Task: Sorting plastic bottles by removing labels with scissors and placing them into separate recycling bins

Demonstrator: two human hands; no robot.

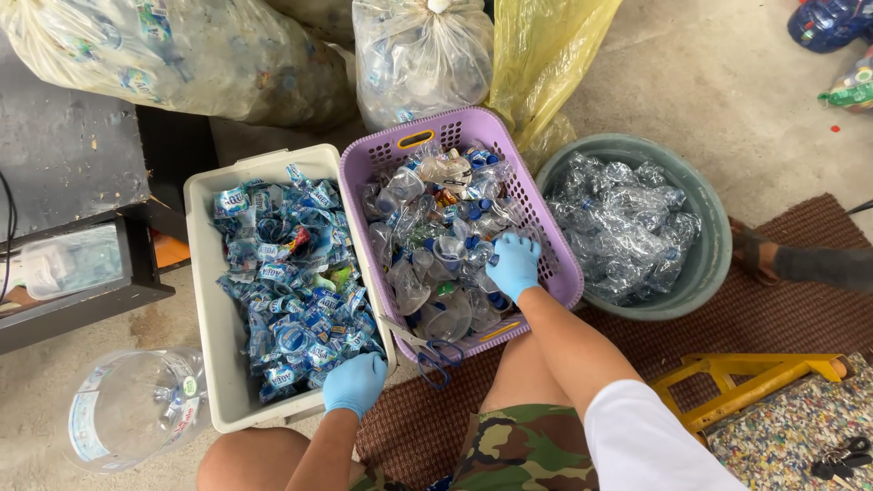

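My right hand [512, 264], in a blue glove, reaches into a purple perforated basket [556, 259] full of crushed clear plastic bottles [436, 245]. Its fingers bend down among the bottles, and a grip on one cannot be made out. My left hand [355, 382], also gloved in blue, rests with curled fingers at the near right corner of a white bin [211, 318]. The bin is filled with torn blue bottle labels [291, 282]. Blue-handled scissors [438, 356] lie at the basket's near edge, between my hands.
A round grey-green tub [714, 245] of crushed clear bottles stands to the right. Large bags of bottles [182, 55] and a yellow bag [541, 55] lie behind. A big clear jug [136, 409] sits at the left, a yellow stool [755, 377] at the right, on a brown mat [791, 309].
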